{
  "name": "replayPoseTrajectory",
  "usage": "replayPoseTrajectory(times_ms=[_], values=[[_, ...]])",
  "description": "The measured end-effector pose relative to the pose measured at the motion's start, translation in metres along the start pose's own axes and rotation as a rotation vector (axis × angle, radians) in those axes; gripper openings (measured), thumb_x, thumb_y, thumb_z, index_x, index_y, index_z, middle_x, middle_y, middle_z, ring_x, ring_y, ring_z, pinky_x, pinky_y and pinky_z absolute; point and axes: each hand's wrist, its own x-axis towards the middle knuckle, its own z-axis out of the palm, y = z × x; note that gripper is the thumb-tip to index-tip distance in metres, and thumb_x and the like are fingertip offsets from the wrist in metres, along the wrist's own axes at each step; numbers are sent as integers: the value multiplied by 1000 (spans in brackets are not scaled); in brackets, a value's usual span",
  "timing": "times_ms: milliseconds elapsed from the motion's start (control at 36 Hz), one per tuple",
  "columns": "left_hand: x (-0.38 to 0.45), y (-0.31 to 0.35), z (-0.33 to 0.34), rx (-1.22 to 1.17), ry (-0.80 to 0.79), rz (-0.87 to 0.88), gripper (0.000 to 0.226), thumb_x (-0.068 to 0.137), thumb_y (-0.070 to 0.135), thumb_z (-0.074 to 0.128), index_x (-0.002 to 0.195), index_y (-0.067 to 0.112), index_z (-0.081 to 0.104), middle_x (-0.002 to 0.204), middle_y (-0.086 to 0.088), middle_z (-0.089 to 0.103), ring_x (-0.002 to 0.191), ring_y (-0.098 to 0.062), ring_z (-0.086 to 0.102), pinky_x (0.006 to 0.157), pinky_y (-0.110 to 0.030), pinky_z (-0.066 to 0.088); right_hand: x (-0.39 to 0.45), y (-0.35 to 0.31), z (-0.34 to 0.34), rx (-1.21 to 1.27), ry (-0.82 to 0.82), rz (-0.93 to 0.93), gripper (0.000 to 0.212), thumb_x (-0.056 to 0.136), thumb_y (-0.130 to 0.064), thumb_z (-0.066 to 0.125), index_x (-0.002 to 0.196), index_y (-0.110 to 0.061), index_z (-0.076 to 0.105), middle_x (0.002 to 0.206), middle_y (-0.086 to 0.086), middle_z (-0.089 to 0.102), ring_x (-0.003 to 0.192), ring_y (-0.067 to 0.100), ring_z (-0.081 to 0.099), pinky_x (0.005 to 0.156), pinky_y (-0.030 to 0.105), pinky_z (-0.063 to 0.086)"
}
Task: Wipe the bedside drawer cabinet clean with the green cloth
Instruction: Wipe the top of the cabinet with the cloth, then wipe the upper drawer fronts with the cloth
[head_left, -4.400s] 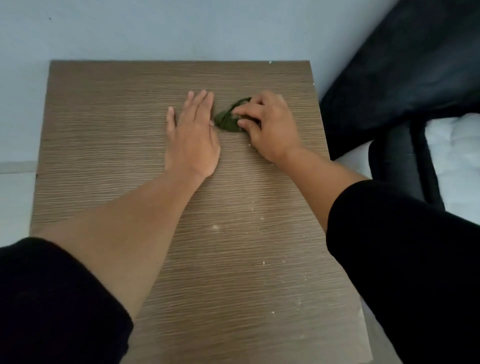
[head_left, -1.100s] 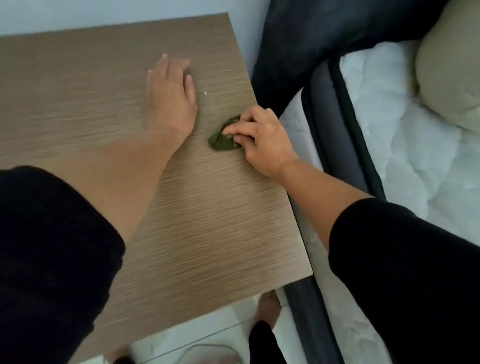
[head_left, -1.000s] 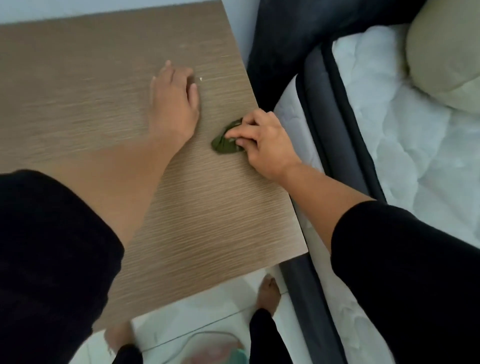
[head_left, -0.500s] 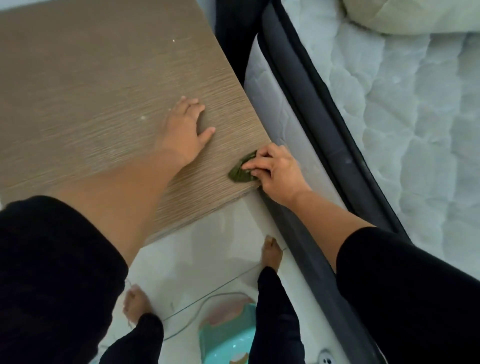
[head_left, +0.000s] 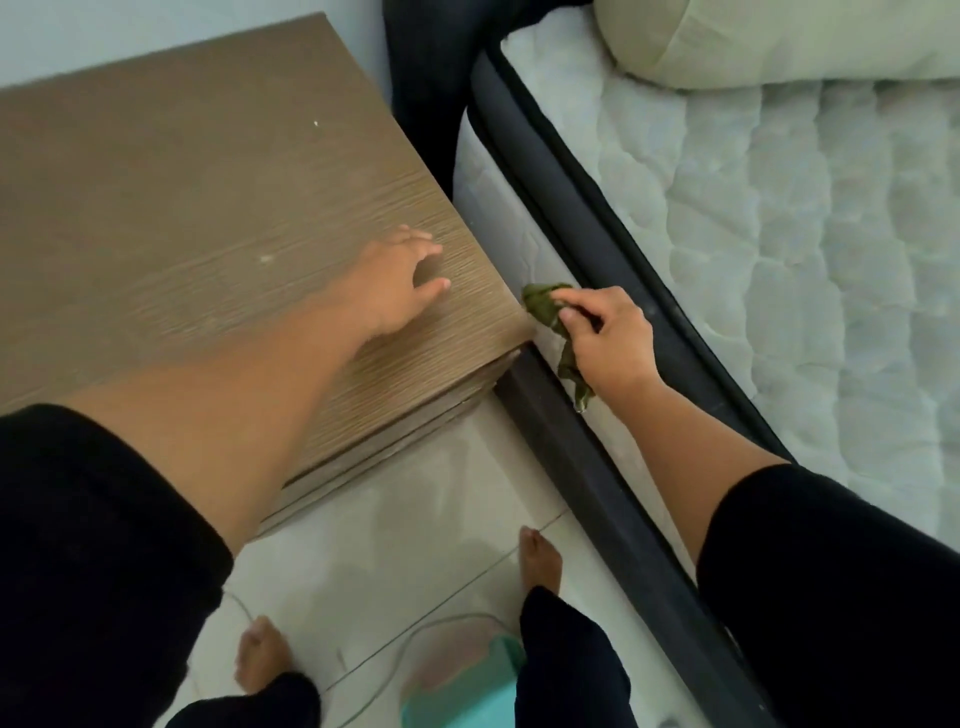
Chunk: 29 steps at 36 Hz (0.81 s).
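No readable text, label, brand, number or sign anywhere on cabinet, cloth, mattress, pillow or floor.

A bedroom in a home: a wood-grain bedside drawer cabinet (head_left: 197, 171) stands against a pale wall beside a bed with a quilted white mattress (head_left: 779, 218) and a cream pillow (head_left: 753, 36), on a tiled floor (head_left: 415, 519).

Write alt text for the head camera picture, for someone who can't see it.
A person's right hand pinches a crumpled green cloth just off the corner of a brown wood-grain bedside cabinet, beside a white quilted mattress. The left hand rests on the cabinet top.
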Motion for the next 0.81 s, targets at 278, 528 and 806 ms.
replayPoseTrajectory(times_ms=[278, 528, 806], values=[[49, 12, 18, 160, 98, 77, 45, 95, 30, 45, 138, 18, 45, 150, -3, 38, 140, -22, 33, 115, -33, 21, 63, 7, 19, -60, -157, -215, 26, 95, -13, 51, 113, -21, 67, 108, -2, 52, 106, 13, 50, 86, 13, 32], [75, 8, 33, 224, 207, 69, 48, 92, 43, 47, 136, 23, 48, 145, -4, 46, 134, -26, 41, 110, -37, 30, 83, 25, 40, -33, -244, -416, 29, 94, -8, 51, 113, -20, 67, 104, -5, 59, 99, 6, 50, 90, 17, 36], [45, 18, 49, 334, 320, 46, 50, 93, 46, 44, 134, 18, 51, 136, -11, 53, 124, -31, 48, 101, -39, 38, 72, 43, 44, 44, -191, -517, 27, 94, -5, 50, 112, -16, 67, 100, -6, 60, 91, 4, 51, 82, 13, 36]])
